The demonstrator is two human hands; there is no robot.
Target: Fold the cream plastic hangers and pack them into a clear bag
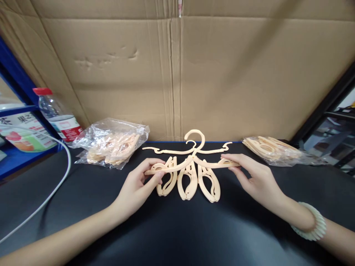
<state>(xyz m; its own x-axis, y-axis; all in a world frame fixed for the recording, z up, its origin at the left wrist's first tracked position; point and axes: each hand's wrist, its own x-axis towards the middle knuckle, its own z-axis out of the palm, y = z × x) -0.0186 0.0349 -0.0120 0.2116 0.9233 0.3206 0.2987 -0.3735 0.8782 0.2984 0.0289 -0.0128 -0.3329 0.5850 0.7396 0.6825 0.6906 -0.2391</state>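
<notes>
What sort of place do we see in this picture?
Probably a makeshift work corner in a storeroom or workshop: a black table, large cardboard standing behind it, and dark shelving at the right edge.

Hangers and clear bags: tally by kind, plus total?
Unfolded hangers: 2 (held hanger between left hand and right hand; rear hanger behind it)
Folded hangers: 3
Clear bags, contents not countable: 2 (left bag, right bag)
Total: 7
</notes>
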